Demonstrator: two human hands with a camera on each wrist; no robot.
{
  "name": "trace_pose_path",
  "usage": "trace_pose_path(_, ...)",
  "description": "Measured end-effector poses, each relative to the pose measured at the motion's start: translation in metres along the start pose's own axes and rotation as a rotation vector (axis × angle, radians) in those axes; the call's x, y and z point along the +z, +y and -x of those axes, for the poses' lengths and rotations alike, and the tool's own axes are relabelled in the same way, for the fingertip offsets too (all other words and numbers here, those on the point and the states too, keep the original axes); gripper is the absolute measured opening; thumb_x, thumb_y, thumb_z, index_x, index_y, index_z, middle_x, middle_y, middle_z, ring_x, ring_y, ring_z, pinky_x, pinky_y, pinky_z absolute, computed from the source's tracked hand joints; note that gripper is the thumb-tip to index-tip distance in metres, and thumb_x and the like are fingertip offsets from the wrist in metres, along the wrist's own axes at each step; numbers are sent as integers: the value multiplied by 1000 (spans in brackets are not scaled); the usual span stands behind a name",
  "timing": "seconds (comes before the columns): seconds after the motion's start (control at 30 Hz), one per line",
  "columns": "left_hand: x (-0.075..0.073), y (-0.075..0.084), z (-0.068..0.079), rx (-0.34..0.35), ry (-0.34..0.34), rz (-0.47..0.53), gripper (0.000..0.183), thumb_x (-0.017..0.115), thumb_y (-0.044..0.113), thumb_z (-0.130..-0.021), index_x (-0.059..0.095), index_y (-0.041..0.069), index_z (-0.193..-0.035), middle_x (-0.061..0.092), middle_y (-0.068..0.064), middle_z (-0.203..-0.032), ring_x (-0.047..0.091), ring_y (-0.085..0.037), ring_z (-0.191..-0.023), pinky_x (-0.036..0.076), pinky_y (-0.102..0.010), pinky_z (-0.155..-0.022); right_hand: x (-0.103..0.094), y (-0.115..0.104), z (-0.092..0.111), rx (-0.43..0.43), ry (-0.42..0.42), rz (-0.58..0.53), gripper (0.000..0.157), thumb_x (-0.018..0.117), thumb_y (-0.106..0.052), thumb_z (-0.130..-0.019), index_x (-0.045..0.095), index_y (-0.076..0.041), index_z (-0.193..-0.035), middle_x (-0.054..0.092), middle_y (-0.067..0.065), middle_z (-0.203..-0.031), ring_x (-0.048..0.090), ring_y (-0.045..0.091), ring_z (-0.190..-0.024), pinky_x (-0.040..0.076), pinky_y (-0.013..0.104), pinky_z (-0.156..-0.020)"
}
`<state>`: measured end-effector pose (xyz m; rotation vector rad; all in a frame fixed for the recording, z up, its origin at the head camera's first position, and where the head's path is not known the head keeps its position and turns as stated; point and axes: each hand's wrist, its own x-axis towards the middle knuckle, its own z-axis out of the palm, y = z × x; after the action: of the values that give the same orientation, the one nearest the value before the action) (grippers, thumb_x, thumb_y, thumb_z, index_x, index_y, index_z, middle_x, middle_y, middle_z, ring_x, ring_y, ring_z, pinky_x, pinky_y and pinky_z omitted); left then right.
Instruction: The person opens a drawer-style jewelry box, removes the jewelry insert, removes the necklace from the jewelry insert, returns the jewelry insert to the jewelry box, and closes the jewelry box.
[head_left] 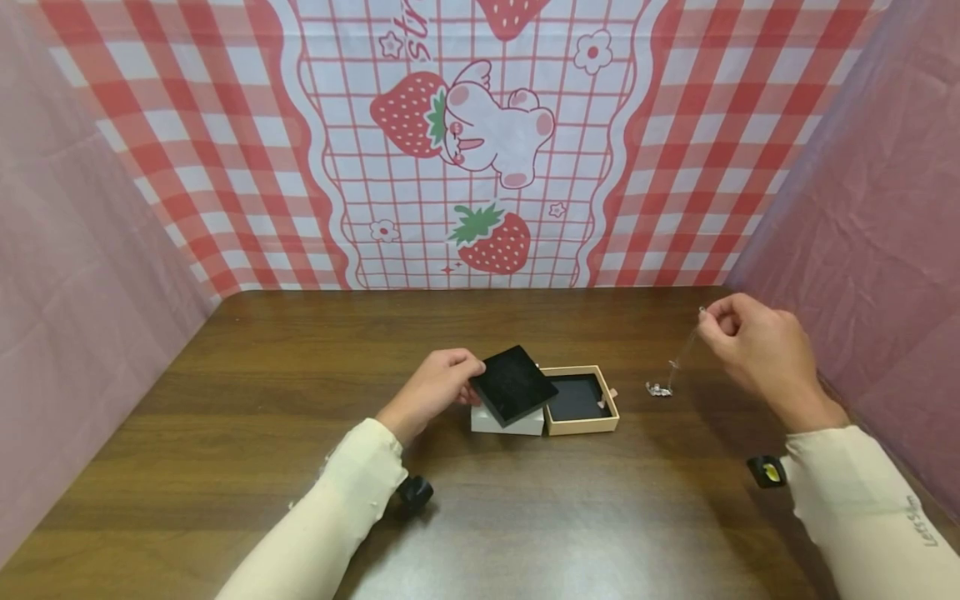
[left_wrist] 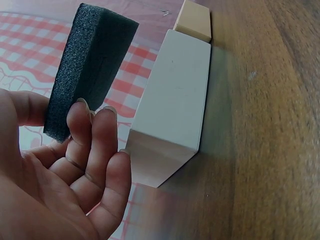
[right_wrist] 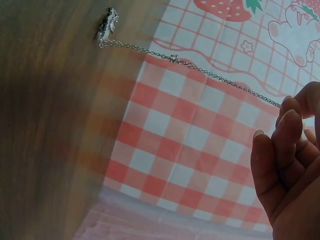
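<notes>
My left hand pinches a square black foam pad by its left edge, tilted above a white box. The left wrist view shows the thickness of the foam pad between thumb and fingers. Beside the white box, a tan-rimmed tray with a black inside and a small ribbon tab stands on the table. My right hand pinches the end of a silver chain necklace. Its silver pendant hangs low at the table; whether it touches the wood cannot be told.
The brown wooden table meets a red-and-white checked strawberry cloth at its back edge. Pink cloth walls rise on both sides. A dark wrist camera sits under the left sleeve and another beside the right.
</notes>
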<state>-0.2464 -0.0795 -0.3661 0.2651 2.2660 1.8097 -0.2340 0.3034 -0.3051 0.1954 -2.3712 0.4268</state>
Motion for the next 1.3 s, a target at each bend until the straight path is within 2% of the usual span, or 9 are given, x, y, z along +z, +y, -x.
trace_pose_path(0.27, 0, 1, 1, -2, -2, 8, 21, 54, 17, -95, 67, 0, -95, 63, -5, -75, 61, -16, -64, 58, -39, -74, 2, 2, 4, -21, -25, -12, 12, 67, -22, -83, 66, -10, -81, 60, 2, -63, 39, 1, -51, 33, 31, -50)
trace_pose_path(0.43, 0, 1, 1, -1, -3, 16, 21, 54, 17, -95, 66, 0, -95, 63, -5, -75, 61, -16, -64, 58, -35, -71, 6, 2, 6, 4, -32, -1, 14, 65, -23, -85, 65, -11, -79, 59, 1, -62, 44, 10, -52, 33, 32, -50)
trace_pose_path(0.6, 0, 1, 0, -8, -4, 26, 21, 54, 17, -95, 66, 0, -95, 63, -5, -75, 61, -15, -63, 58, -37, -72, 8, 3, 9, 1, -33, -4, 14, 64, -22, -84, 65, -11, -77, 59, 1, -61, 46, 12, -52, 34, 31, -51)
trace_pose_path(0.83, 0, 2, 1, -5, -6, 21, 21, 54, 17, -95, 66, 0, -96, 63, -4, -74, 61, -15, -64, 58, -41, -75, 8, 3, 13, 47, -75, -19, 12, 63, -23, -85, 65, -12, -79, 59, 1, -63, 45, 9, -52, 33, 30, -49)
trace_pose_path(1.3, 0, 1, 1, -12, 0, 15, 21, 54, 18, -95, 67, 1, -95, 63, -4, -74, 60, -16, -64, 57, -40, -74, 11, 2, 18, 59, -100, -13, 14, 61, -23, -86, 65, -10, -81, 59, 1, -63, 47, 14, -55, 35, 31, -51)
